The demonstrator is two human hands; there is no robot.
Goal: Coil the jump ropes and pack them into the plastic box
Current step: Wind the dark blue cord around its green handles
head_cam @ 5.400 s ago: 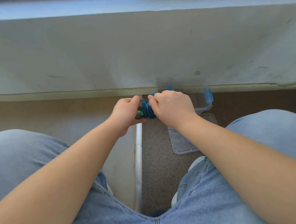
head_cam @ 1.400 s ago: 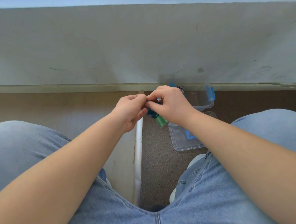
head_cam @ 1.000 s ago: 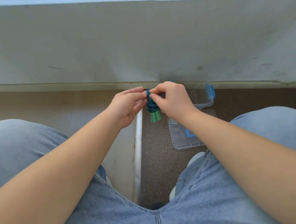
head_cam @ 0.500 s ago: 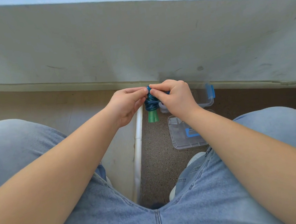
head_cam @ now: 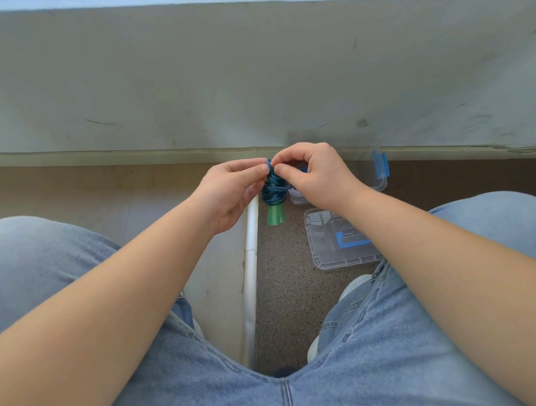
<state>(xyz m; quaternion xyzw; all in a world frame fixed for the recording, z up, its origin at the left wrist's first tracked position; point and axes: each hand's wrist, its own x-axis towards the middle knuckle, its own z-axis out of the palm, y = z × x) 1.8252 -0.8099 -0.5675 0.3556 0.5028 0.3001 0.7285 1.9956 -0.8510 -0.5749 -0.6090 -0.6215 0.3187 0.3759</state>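
Light blue denim jeans (head_cam: 358, 377) with a stitched centre seam, bare forearms (head_cam: 122, 298), and pale shoes (head_cam: 355, 287).

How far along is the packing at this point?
Done: the blue jump rope is wound into a tight bundle, green handles hanging below. In hand: left hand and right hand pinch its top. Left: it goes into the open plastic box, whose lid lies on the floor. Box contents are hidden.

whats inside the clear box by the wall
Of the plastic box only one end shows: clear wall and blue latch. The right hand pinching the jump rope covers the rest, so contents cannot be told.
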